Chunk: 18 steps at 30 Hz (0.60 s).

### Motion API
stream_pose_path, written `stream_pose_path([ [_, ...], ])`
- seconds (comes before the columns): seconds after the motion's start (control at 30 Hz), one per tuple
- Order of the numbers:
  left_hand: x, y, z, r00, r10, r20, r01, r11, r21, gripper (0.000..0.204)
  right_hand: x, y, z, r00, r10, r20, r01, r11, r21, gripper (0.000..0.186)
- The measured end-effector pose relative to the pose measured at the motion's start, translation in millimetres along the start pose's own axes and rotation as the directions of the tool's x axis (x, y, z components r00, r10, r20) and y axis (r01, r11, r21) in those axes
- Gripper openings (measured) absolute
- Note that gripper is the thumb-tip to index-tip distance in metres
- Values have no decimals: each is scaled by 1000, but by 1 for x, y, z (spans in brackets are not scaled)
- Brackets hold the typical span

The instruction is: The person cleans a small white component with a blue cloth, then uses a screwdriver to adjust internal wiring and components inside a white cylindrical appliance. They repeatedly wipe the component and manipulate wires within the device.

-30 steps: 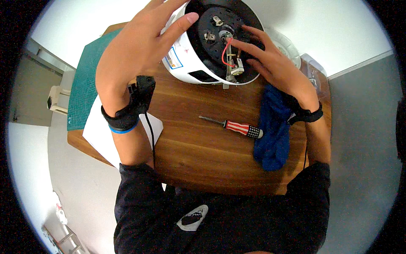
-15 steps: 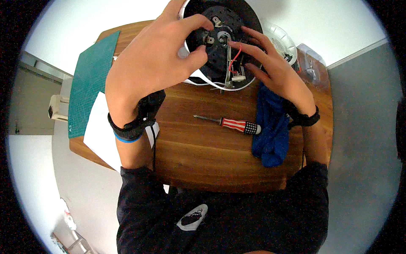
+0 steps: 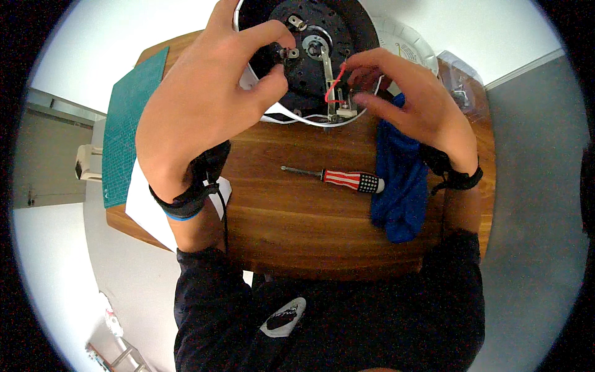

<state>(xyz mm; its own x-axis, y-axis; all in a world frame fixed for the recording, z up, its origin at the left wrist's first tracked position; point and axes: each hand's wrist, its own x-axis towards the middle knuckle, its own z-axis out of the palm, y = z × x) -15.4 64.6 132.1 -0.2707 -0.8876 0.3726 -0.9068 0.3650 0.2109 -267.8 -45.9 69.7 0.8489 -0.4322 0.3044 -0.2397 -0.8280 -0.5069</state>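
A round appliance housing [image 3: 367, 68], white-rimmed and black inside, lies open at the far side of the table. Inside are a round metal centre [image 3: 315, 46], a metal lever [image 3: 327, 71], metal tabs [image 3: 297, 23] and a red wire [image 3: 329, 90]. My left hand [image 3: 214, 80] grips the housing's left side, thumb and index finger over the inside near one tab, other fingers outside the rim. My right hand [image 3: 418, 87] hangs over the right rim, fingers bent beside the red wire and thumb apart from them; nothing shows in its grasp.
A screwdriver [image 3: 341, 179] with a striped handle lies in front of the housing, beside a crumpled blue cloth [image 3: 398, 180]. Right of the housing are a pale round part [image 3: 421, 46] and a clear plastic box [image 3: 468, 93]. A green cutting mat [image 3: 133, 124] and white paper [image 3: 145, 208] lie left.
The housing has shifted slightly left and away, together with my left hand. My right hand has drawn back rightward from the metal centre, its fingers more bent.
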Motion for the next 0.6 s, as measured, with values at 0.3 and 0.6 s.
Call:
stream_pose_path([
  [0.3, 5, -6, 7, 991, 133, 16, -132, 989, -70, 41, 4, 31, 21, 948, -273, 165, 244, 954, 175, 30],
  [0.6, 20, -14, 28, 927, 376, -15, -375, 926, 27, 41, -8, 38, 20, 974, -162, 159, 121, 963, 241, 20],
])
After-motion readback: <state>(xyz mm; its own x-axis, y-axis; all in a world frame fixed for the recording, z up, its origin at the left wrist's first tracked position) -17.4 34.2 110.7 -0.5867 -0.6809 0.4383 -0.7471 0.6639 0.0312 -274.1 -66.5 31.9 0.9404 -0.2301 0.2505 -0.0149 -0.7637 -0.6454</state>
